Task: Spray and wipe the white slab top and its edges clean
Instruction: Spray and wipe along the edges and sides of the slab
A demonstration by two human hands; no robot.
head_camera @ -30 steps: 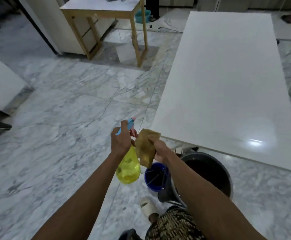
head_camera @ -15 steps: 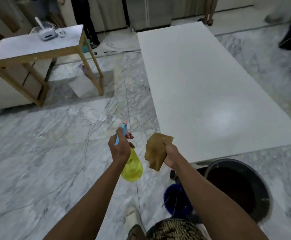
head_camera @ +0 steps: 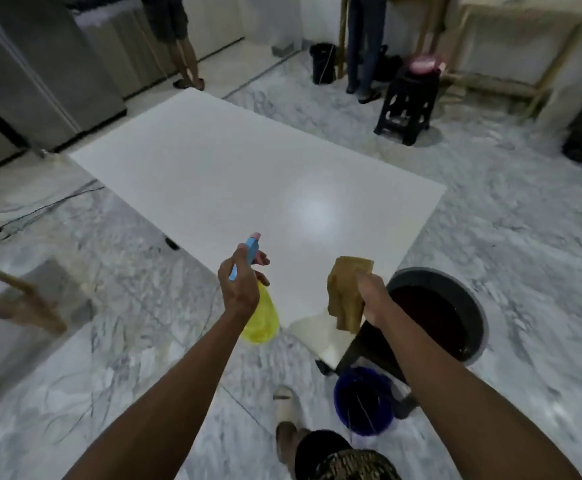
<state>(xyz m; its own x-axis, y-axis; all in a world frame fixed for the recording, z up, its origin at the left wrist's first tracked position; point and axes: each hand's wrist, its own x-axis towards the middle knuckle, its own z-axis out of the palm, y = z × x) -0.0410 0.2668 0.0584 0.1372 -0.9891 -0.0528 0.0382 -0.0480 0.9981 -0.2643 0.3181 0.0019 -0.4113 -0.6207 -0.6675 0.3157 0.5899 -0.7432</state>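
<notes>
Gripping the spray bottle (head_camera: 261, 318) by its neck, the left hand (head_camera: 240, 289) held it upright, fingers (head_camera: 261, 260) curled round the blue trigger head with the pink nozzle tip pointing away from the person. The yellow body of the bottle hung below the fist. Just to the right of those fingers, and apart from them, the right hand (head_camera: 372, 299) was clamped on a brown cloth (head_camera: 346, 292), which stuck up above the fist and drooped below it in loose folds.

Ahead of both hands lay the white slab (head_camera: 248, 188), wide and flat, its near corner reaching down between the two fists. A soft glare of light sat on its surface beyond the fingers. A pale slanted support (head_camera: 320, 336) showed under the near corner, below the cloth.

Right of the right hand stood a large dark bucket (head_camera: 476, 306) holding dark liquid. Below that hand, nearer the person, sat a small blue bucket (head_camera: 355, 400). A foot in a light sandal (head_camera: 286, 405) stood on the marble floor (head_camera: 126, 323) below the left hand.

Far beyond the slab, two people's legs (head_camera: 364, 46) and a black stool (head_camera: 409, 105) were visible, with another black bucket (head_camera: 323, 67) near them.
</notes>
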